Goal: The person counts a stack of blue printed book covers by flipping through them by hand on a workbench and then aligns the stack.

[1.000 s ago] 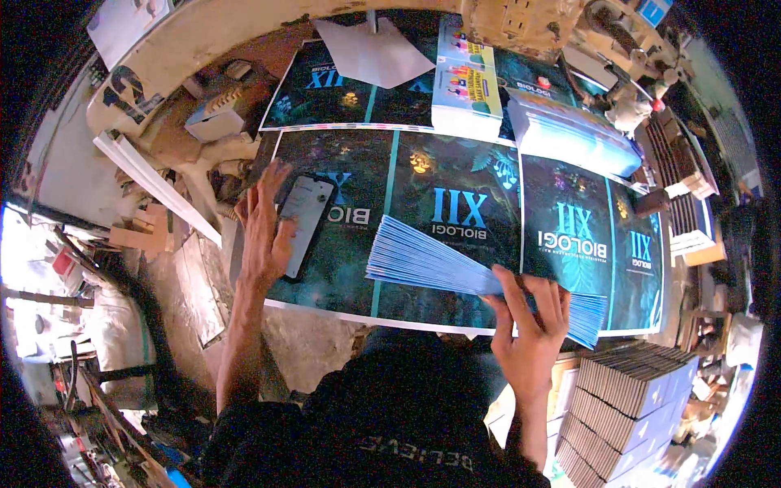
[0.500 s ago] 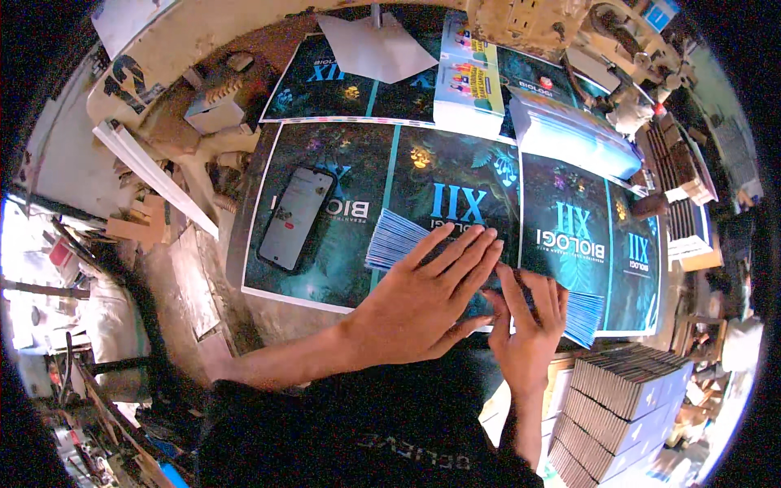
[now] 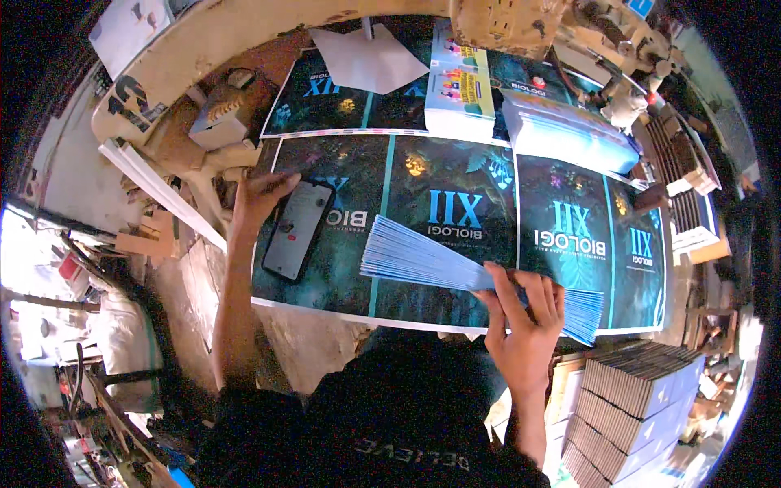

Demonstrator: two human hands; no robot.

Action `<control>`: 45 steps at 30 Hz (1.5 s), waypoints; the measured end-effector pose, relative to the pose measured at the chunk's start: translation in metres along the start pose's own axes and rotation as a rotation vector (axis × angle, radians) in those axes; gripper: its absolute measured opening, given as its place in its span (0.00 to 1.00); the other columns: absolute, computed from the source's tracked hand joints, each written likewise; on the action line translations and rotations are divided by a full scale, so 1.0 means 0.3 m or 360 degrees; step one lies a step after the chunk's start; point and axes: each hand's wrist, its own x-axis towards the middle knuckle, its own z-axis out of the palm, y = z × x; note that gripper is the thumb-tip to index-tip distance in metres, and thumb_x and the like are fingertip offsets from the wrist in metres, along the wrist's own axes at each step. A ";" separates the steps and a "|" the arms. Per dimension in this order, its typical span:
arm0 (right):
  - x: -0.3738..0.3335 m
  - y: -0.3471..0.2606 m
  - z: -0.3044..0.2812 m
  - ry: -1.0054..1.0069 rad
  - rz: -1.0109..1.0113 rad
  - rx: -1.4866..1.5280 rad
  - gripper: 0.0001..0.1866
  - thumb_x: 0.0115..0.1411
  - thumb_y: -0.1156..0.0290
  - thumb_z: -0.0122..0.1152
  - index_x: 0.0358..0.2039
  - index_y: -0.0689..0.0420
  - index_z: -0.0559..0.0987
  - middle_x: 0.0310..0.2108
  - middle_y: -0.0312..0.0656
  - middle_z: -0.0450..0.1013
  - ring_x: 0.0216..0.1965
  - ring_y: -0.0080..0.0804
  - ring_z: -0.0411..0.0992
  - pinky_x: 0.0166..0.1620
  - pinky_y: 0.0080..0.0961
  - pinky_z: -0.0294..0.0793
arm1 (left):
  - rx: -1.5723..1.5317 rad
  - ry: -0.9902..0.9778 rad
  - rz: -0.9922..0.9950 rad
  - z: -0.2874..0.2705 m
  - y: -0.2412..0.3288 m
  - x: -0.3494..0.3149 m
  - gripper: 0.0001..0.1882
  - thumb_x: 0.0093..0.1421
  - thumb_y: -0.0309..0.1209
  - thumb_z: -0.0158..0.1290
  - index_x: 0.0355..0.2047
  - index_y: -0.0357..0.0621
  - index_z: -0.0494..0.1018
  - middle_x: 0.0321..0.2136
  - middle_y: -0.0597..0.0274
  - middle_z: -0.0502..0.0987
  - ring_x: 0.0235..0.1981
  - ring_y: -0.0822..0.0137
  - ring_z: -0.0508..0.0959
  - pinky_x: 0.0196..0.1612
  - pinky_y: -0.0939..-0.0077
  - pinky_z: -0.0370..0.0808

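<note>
My right hand [image 3: 523, 313] grips a fanned bundle of thin, blue-edged booklets [image 3: 419, 259] near its middle. The bundle lies slantwise, spreading out on both sides of the fingers. Beneath it are dark teal printed cover sheets [image 3: 439, 313] with blue lettering. At the left edge of the sheets is my left hand [image 3: 264, 195], open, with its thumb side by the upper corner of a black-framed phone [image 3: 298, 230]. The phone lies face up on the sheets with its screen lit.
A stack of colourful booklets [image 3: 460, 102] and a pile of white-blue pages [image 3: 569, 134] sit at the back. A loose pale sheet [image 3: 370, 61] lies beside them. Bundled books [image 3: 630, 407] stand at the lower right. A worn beige machine frame [image 3: 203, 53] curves around the far side.
My left hand has left the booklet bundle and swung left to beside the phone. My right hand keeps its grip in nearly the same place, and the bundle's middle now shows.
</note>
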 end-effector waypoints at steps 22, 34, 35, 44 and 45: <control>-0.006 -0.004 -0.009 -0.0016 0.0037 0.0024 0.20 0.55 0.73 0.72 0.51 0.51 0.85 0.38 0.38 0.73 0.37 0.40 0.72 0.43 0.40 0.68 | 0.0165 0.0081 0.0830 -0.008 0.565 -0.294 0.24 0.64 0.40 0.61 0.58 0.44 0.77 0.55 0.52 0.79 0.58 0.53 0.77 0.61 0.60 0.72; 0.014 -0.031 -0.013 -0.0101 0.0047 0.0133 0.24 0.52 0.72 0.71 0.52 0.52 0.82 0.45 0.42 0.73 0.45 0.46 0.73 0.48 0.46 0.71 | 0.0278 -0.0586 0.1515 0.159 0.665 -0.515 0.28 0.62 0.33 0.59 0.63 0.45 0.72 0.55 0.55 0.78 0.57 0.52 0.76 0.64 0.55 0.71; 0.005 -0.025 -0.003 -0.0094 0.0024 0.0154 0.23 0.52 0.72 0.71 0.51 0.54 0.82 0.45 0.43 0.73 0.45 0.47 0.73 0.48 0.46 0.72 | 0.0094 -0.0532 0.1470 0.156 0.675 -0.513 0.26 0.60 0.29 0.59 0.59 0.42 0.73 0.50 0.54 0.77 0.53 0.53 0.77 0.60 0.57 0.72; 0.002 0.001 0.042 0.0058 -0.0146 0.0017 0.17 0.53 0.73 0.65 0.45 0.56 0.83 0.40 0.40 0.73 0.40 0.43 0.72 0.40 0.42 0.71 | -0.0342 -0.0686 0.1087 0.128 0.722 -0.470 0.11 0.58 0.23 0.62 0.42 0.43 0.82 0.31 0.56 0.78 0.34 0.51 0.79 0.42 0.60 0.73; 0.005 0.004 0.035 0.0033 -0.0123 0.0055 0.17 0.53 0.73 0.66 0.45 0.56 0.84 0.40 0.40 0.74 0.40 0.43 0.73 0.40 0.42 0.71 | -0.0349 -0.0671 0.1104 0.132 0.725 -0.462 0.10 0.58 0.23 0.63 0.41 0.44 0.83 0.30 0.56 0.78 0.33 0.51 0.79 0.40 0.61 0.73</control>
